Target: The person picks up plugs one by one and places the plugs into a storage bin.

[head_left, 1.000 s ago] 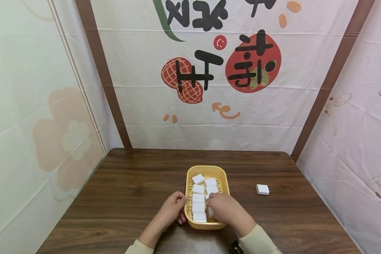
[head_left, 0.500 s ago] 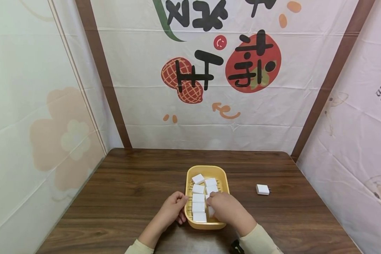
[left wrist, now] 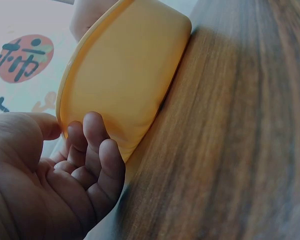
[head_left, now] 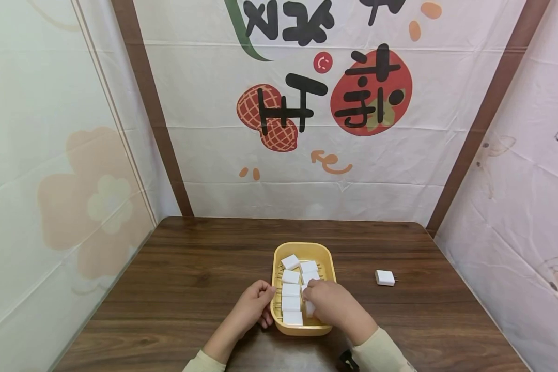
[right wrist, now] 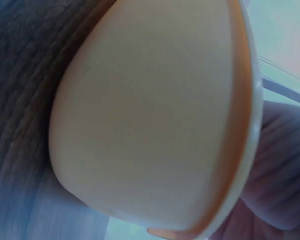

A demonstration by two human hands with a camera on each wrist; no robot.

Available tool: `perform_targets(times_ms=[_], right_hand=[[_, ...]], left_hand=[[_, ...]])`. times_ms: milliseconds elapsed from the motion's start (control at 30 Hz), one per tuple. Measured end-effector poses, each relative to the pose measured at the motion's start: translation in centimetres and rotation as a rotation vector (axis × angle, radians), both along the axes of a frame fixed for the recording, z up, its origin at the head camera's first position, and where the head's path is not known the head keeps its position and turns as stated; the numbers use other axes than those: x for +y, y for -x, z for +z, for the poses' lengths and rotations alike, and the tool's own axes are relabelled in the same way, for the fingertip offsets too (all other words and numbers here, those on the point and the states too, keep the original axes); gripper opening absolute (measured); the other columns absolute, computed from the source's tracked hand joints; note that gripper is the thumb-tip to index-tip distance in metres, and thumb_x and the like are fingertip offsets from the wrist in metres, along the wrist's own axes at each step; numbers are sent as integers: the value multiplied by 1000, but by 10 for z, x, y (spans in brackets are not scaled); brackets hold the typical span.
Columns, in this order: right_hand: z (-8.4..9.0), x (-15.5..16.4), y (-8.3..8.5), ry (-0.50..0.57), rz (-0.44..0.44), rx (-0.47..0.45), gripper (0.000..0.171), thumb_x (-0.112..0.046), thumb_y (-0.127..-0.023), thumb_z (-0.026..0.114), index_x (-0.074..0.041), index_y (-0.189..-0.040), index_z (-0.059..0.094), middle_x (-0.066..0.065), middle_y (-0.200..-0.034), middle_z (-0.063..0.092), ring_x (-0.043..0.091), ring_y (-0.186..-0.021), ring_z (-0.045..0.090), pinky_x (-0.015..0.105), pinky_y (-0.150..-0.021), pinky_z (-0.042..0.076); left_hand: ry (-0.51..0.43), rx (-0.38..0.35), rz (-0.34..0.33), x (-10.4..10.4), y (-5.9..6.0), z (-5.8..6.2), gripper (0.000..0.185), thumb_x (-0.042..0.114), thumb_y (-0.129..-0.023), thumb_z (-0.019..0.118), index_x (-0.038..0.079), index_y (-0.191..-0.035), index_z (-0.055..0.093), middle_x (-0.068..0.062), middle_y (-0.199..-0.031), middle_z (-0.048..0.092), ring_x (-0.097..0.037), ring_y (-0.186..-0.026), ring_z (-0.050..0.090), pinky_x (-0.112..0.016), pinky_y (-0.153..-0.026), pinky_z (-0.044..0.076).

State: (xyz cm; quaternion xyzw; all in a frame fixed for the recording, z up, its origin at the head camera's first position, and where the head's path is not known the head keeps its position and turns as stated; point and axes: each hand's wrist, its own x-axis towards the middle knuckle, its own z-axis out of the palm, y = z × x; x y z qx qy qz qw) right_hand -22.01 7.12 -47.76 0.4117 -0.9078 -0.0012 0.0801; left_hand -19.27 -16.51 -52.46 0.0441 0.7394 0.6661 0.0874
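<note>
A yellow tray (head_left: 304, 249) sits on the brown table near its front and holds several white plug adapters (head_left: 290, 289) laid in rows. My left hand (head_left: 266, 299) holds the tray's left rim, thumb on the edge (left wrist: 49, 126) and fingers (left wrist: 97, 150) curled against the outer wall (left wrist: 125, 75). My right hand (head_left: 308, 298) reaches into the tray's right side and pinches a white adapter (head_left: 309, 309), mostly hidden under the fingers. The right wrist view shows only the tray's outer wall (right wrist: 155, 115) and part of the hand (right wrist: 282, 165).
One loose white adapter (head_left: 384, 277) lies on the table (head_left: 190, 268) to the right of the tray. Printed cloth walls close in the table at the back and on both sides.
</note>
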Motion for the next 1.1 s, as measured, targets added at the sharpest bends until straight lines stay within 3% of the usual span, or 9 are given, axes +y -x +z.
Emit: perform_targets(times_ms=[367, 633, 833, 1100], right_hand=[[13, 13, -4, 35, -7, 37, 25, -11, -71, 85, -16, -94, 75, -6, -84, 62, 10, -70, 55, 29, -63, 50], [16, 38, -6, 87, -38, 110, 31, -17, -77, 87, -15, -106, 75, -1, -102, 67, 18, -94, 66, 39, -85, 56], [21, 58, -4, 136, -78, 186, 29, -10, -77, 83, -12, -105, 76, -1, -97, 67, 18, -88, 64, 38, -77, 56], [27, 80, -3, 137, -188, 140, 34, -12, -78, 87, -12, -110, 75, 0, -103, 69, 21, -96, 67, 41, -82, 57]], left_hand=[[3, 1, 4, 0, 1, 0, 34, 28, -108, 52, -5, -114, 49, -4, -63, 59, -16, -50, 58, -27, -44, 49], [14, -4, 5, 0, 1, -2, 33, 28, -109, 51, -5, -114, 50, -4, -63, 58, -16, -50, 58, -27, -44, 49], [27, -6, 12, 1, 2, -2, 35, 30, -109, 51, -5, -113, 50, -4, -63, 58, -16, -50, 58, -28, -44, 49], [23, -14, 8, 1, 3, -2, 34, 29, -109, 50, -5, -115, 50, -4, -63, 59, -16, -50, 58, -28, -44, 50]])
